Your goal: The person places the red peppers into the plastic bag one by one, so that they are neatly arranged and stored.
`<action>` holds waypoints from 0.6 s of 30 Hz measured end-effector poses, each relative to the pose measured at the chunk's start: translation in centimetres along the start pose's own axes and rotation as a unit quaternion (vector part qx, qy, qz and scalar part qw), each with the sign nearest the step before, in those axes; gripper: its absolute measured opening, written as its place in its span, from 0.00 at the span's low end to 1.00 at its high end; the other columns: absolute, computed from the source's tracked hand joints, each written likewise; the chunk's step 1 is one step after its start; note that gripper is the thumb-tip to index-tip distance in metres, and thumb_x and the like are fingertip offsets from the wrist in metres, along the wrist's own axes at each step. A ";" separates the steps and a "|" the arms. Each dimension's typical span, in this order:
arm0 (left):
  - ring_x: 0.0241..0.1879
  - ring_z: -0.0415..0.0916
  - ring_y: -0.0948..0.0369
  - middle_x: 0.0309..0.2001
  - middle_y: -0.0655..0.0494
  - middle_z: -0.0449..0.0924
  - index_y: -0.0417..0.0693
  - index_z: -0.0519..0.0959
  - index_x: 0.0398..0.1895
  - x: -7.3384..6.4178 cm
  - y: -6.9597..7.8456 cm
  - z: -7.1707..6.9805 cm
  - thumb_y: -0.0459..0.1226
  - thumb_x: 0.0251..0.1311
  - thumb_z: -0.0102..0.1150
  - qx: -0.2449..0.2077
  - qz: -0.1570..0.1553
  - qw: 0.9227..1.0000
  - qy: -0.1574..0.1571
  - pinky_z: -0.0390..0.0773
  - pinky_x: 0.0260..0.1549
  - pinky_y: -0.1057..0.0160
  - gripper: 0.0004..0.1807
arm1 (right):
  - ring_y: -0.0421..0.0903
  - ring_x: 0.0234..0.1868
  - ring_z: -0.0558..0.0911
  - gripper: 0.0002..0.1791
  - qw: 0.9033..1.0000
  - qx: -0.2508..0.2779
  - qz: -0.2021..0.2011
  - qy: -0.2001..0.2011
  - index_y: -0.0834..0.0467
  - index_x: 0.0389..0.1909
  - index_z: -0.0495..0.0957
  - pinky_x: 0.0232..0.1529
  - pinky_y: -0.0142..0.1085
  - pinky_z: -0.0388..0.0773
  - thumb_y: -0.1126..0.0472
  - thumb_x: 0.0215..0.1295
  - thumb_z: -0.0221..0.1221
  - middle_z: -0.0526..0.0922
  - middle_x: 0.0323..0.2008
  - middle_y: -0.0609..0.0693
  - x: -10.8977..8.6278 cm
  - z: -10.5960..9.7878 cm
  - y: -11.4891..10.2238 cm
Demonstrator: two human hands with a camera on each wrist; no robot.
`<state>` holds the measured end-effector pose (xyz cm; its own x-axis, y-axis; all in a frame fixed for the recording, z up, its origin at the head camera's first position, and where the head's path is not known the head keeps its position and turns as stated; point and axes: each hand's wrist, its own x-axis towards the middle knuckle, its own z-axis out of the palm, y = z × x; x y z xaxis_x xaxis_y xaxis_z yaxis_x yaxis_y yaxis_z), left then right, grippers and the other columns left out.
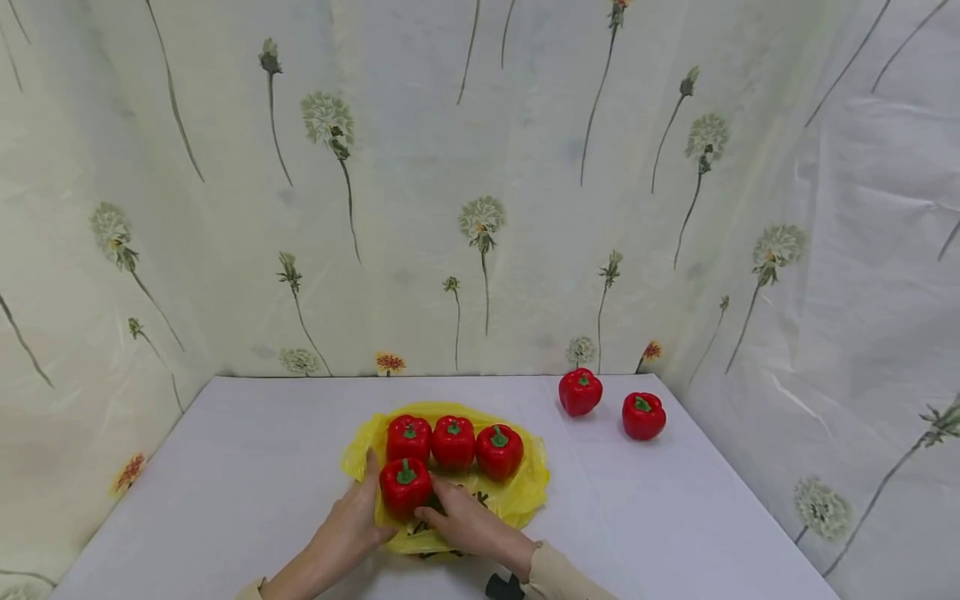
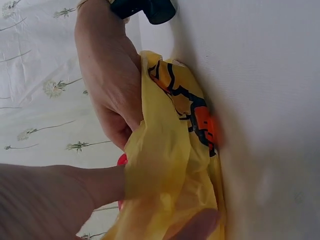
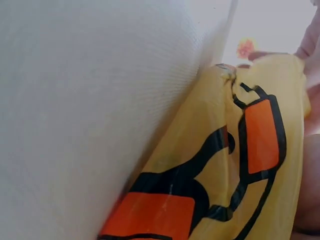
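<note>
A yellow plastic bag (image 1: 528,492) with black and orange print lies spread on the table. A red bell pepper (image 1: 403,490) with a green stem is at its front left. My left hand (image 1: 358,510) holds this pepper from the left, fingers along its far side and thumb near its front. My right hand (image 1: 471,523) holds it from the right, thumb toward the front. In the left wrist view, yellow plastic (image 2: 165,150) covers part of both hands. Behind are more peppers in a row: a left one (image 1: 408,437), a middle one (image 1: 453,442) and a right one (image 1: 499,452).
Two more red bell peppers stand at the back right, one farther back (image 1: 581,392) and one nearer the right edge (image 1: 643,416). The white table (image 1: 247,467) meets a flower-printed curtain (image 1: 420,208) at the back and sides. A dark wrist device (image 1: 504,587) shows beside the right sleeve.
</note>
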<state>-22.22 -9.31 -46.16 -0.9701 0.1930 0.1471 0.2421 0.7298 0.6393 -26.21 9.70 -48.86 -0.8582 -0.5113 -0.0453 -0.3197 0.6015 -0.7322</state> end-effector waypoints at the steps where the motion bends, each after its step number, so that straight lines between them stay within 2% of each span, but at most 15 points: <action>1: 0.50 0.78 0.40 0.61 0.26 0.68 0.25 0.45 0.72 0.0 0.0 -0.1 0.30 0.40 0.76 0.002 0.003 1.000 0.005 0.82 0.40 0.50 0.60 | 0.34 0.59 0.73 0.30 1.000 0.000 0.000 -0.001 0.48 0.71 0.61 0.64 0.43 0.71 0.46 0.71 0.52 0.71 0.66 0.41 0.0 0.0 0.0; 4: 0.49 0.78 0.42 0.62 0.27 0.68 0.26 0.48 0.72 0.0 0.1 -0.2 0.31 0.41 0.76 0.004 0.009 1.000 0.017 0.82 0.40 0.50 0.58 | 0.37 0.64 0.71 0.29 1.000 -0.001 -0.003 0.000 0.47 0.71 0.61 0.66 0.45 0.69 0.46 0.72 0.50 0.70 0.67 0.40 0.0 0.0 0.0; 11: 0.50 0.78 0.42 0.62 0.27 0.67 0.26 0.48 0.72 -0.1 0.3 -0.4 0.31 0.41 0.76 0.006 0.013 1.000 0.014 0.82 0.43 0.48 0.57 | 0.41 0.66 0.69 0.26 0.999 -0.023 -0.020 0.008 0.46 0.69 0.65 0.66 0.46 0.69 0.45 0.73 0.49 0.69 0.67 0.40 0.0 0.0 0.2; 18: 0.48 0.79 0.42 0.62 0.26 0.67 0.25 0.48 0.71 -0.2 0.3 -0.3 0.30 0.41 0.76 0.008 0.026 1.000 0.014 0.83 0.39 0.50 0.57 | 0.43 0.69 0.67 0.30 0.999 -0.041 -0.034 0.000 0.40 0.71 0.61 0.67 0.48 0.67 0.43 0.70 0.52 0.66 0.69 0.40 0.1 0.1 0.3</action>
<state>-21.93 -9.33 -45.78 -0.9561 0.2123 0.2019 0.2925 0.7292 0.6186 -26.35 9.77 -49.21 -0.8338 -0.5521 0.0031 -0.4088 0.6136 -0.6755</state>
